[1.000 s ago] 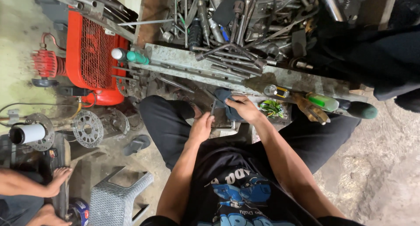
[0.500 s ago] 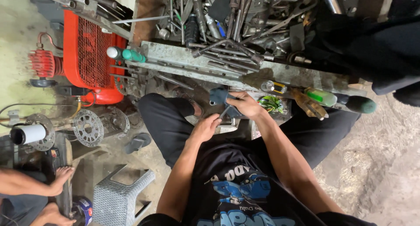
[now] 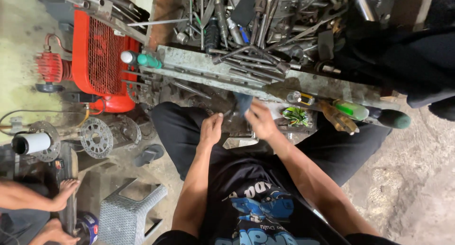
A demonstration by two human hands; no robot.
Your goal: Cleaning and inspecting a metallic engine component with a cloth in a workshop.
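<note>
I am seated with knees apart in front of a low metal bench. My right hand is blurred with motion and grips a dark blue-grey object, maybe a rag or small tool, just below the bench edge. My left hand rests beside it with fingers curled against a small dark metal part between my knees; whether it grips that part is not clear. A white flat piece lies under my hands.
Several wrenches and steel rods are piled on the bench. Green-handled screwdrivers lie at right. A red machine stands at left, with sprockets and a grey plastic stool on the floor. Another person's hands and foot show at lower left.
My right hand has moved up and forward toward the bench edge with the dark object and is now blurred. My left hand has shifted slightly up beside it.
</note>
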